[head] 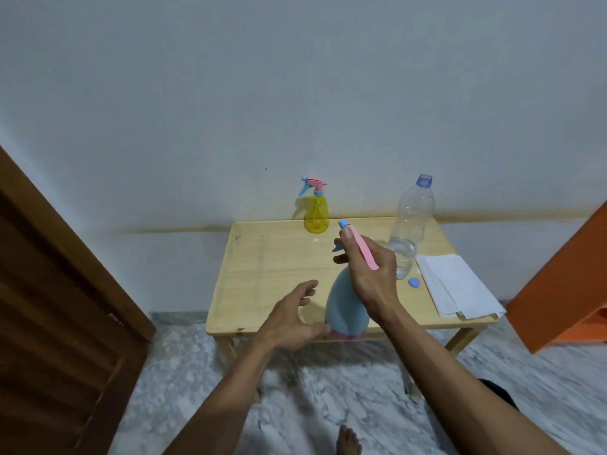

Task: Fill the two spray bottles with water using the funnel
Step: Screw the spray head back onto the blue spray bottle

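While the blue spray bottle stands at the bench's near edge, its pink-and-blue spray head is gripped by the right hand. The left hand is held open beside the base, thumb touching it. The yellow spray bottle is seen capped at the far edge, the uncapped water bottle right, its cap alongside.
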Available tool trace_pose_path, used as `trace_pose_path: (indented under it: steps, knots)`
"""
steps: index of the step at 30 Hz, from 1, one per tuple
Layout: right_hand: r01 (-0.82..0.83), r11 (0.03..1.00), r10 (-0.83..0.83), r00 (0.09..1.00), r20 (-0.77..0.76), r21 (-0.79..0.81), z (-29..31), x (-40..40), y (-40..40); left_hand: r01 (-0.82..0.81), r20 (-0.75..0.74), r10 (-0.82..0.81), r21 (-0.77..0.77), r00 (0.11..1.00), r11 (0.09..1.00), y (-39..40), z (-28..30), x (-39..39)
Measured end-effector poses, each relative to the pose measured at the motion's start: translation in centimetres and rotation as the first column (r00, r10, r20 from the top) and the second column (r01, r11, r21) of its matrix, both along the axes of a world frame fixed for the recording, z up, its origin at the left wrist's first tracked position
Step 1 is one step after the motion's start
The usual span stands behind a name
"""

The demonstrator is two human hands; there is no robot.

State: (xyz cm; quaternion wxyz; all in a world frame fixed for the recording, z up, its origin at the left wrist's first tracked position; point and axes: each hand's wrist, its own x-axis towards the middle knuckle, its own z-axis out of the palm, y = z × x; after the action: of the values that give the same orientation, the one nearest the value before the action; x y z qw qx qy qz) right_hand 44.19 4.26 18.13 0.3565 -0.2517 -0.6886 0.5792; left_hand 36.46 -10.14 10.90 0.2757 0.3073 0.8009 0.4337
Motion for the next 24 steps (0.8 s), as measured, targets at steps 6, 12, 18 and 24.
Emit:
trace_pose_path:
  steps: [6,12,18,24]
  knots:
    - [-0.149,0.989,0.148,0.988,-0.043,-0.022,0.9,-4.8,3.3,-0.026,0.02,0.023,0.186,1.0,0.982,4.9,0.1,-2.6]
    - [-0.385,0.922,0.385,0.923,-0.009,-0.044,0.7,-10.0,6.7,-0.203,0.041,0.2,0.293,0.979,0.934,7.3,-0.5,-6.3]
    - [-0.431,0.901,0.416,0.888,0.195,0.041,-3.3,-13.5,8.3,-0.379,-0.056,0.411,0.293,0.91,0.878,8.0,-2.4,-9.6]
    - [-0.345,0.93,0.32,0.929,0.186,0.126,-6.2,-19.0,8.6,-0.497,-0.037,0.516,0.221,0.856,0.839,8.2,-5.2,-14.4]
